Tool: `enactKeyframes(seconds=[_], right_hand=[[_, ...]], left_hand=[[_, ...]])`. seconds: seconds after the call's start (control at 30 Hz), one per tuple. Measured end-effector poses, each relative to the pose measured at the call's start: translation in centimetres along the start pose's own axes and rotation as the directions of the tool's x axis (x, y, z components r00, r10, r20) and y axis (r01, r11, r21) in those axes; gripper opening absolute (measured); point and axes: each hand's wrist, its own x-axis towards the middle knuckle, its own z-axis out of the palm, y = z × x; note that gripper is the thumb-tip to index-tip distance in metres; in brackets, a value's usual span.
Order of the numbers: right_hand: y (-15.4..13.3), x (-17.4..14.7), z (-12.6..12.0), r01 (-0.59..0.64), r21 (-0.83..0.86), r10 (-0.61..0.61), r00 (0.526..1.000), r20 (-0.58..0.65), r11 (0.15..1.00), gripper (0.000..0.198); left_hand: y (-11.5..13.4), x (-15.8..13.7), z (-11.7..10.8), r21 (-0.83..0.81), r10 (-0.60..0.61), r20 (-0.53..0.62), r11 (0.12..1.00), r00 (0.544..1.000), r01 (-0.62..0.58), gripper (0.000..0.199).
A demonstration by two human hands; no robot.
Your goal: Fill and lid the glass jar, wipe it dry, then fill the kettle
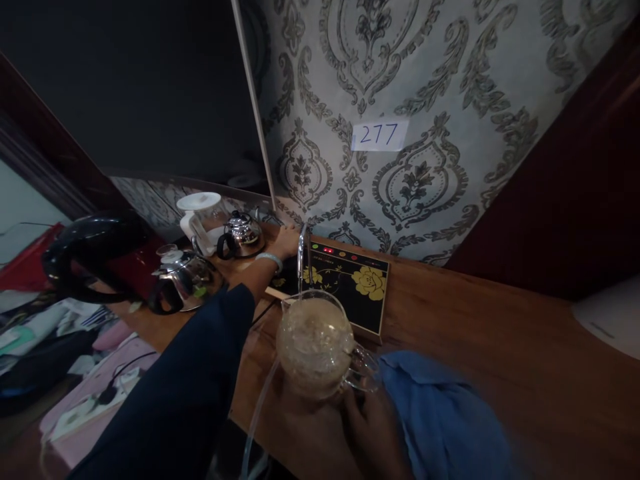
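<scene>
– What's your right hand gripping?
– The glass teapot, under the tap; your left hand's grip I can't tell. 2 shiny pots crowd your left arm; blue cloth edges your right.

Lighting is dim, with the dark sleeve at near left sunk in shadow. Glints mark the glass teapot and the metal spout; a red display glows. Blue fabric at near right is blurred; wide-angle distortion tilts outer edges
</scene>
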Motion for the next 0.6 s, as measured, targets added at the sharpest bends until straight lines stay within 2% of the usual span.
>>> enactKeyframes(seconds=[0.2,0.37,0.6], right_hand=[[0.17,-0.24,0.03,-0.007,-0.016,0.007,1.0,-0.004,1.0,0.039],[0.27,-0.29,0.01,0.015,-0.021,-0.015,1.0,-0.012,1.0,0.039],[0.02,-0.28,-0.15,-0.016,-0.016,0.016,1.0,0.021,1.0,0.04]], left_hand=[[0.46,0.45,-0.35,0.032,0.026,0.076,0.999,0.997,-0.029,0.017],[0.59,0.73,-0.07,0.024,0.049,0.089,0.998,0.995,-0.051,0.019],[0.5,0.98,0.47,-0.019,0.065,0.077,0.998,0.995,-0.064,0.016]])
